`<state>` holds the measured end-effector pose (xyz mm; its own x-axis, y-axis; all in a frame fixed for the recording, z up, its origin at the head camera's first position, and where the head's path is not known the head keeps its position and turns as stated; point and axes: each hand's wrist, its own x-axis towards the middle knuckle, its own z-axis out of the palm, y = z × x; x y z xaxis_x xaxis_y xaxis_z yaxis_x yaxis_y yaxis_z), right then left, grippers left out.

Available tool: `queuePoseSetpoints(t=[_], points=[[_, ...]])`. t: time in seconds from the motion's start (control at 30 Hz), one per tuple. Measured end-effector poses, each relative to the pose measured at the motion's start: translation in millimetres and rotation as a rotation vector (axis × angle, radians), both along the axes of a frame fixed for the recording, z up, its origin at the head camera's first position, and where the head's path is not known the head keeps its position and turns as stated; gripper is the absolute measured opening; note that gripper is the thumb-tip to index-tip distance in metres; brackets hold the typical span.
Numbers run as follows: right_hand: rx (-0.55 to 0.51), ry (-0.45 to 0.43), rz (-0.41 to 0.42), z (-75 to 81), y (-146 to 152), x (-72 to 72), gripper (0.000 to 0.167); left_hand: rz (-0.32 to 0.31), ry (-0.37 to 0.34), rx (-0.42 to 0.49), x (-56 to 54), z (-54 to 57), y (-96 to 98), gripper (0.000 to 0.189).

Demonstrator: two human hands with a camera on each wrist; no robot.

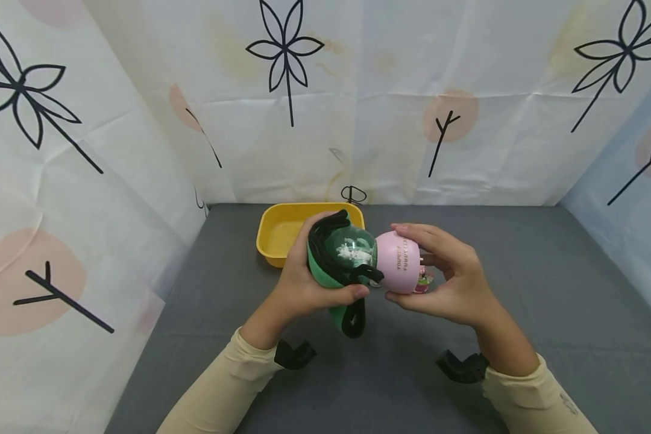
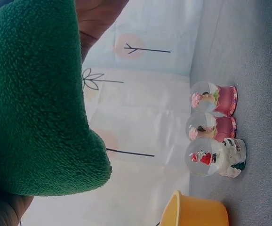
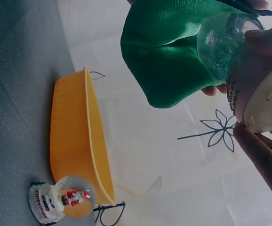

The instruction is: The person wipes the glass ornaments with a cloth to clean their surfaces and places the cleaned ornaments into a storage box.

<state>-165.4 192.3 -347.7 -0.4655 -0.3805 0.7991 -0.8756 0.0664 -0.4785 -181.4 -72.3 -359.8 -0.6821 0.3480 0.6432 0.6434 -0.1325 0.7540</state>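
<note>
Held sideways above the grey table is a snow globe with a pink base (image 1: 397, 263) bearing gold lettering, and a clear dome (image 1: 354, 246) with a white figure inside. My right hand (image 1: 456, 274) grips the base between thumb and fingers. A green terry cloth (image 1: 319, 268) with black edging is bunched in my left hand (image 1: 298, 289), wrapped against the dome. In the right wrist view, the cloth (image 3: 162, 66) spreads behind the dome and the pale underside of the base (image 3: 268, 101) faces the camera. The cloth hides much of my left hand.
A yellow plastic tub (image 1: 273, 238) stands at the back left of the grey table (image 1: 206, 337). Beside it in the left wrist view are a white-based Santa globe (image 2: 232, 160) and two pink-based globes, one nearer (image 2: 224, 128) and one farther (image 2: 227, 100). Patterned fabric walls surround the table.
</note>
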Motion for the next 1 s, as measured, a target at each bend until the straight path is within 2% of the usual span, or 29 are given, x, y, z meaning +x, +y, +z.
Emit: queuePoseSetpoints(t=[0.23, 0.37, 0.57, 0.77, 1.0], points=[[-0.031, -0.114, 0.053, -2.6, -0.4, -2.1, 0.085, -0.015, -0.001, 0.000, -0.7, -0.2, -0.6, 0.101], [-0.045, -0.188, 0.051, -5.3, 1.4, -2.3, 0.087, -0.033, -0.007, -0.007, -0.2, -0.6, -0.7, 0.101], [-0.056, -0.351, 0.058, -6.7, 2.8, -0.7, 0.087, -0.057, -0.006, -0.010, 0.5, 0.4, -1.0, 0.101], [-0.035, -0.503, 0.048, -5.7, 2.8, 0.6, 0.078, -0.066, -0.010, -0.008, 1.3, 1.1, -2.0, 0.101], [-0.052, -0.598, 0.075, -6.2, 2.0, 0.5, 0.066, -0.079, -0.020, -0.004, 1.5, 1.3, -1.8, 0.101]])
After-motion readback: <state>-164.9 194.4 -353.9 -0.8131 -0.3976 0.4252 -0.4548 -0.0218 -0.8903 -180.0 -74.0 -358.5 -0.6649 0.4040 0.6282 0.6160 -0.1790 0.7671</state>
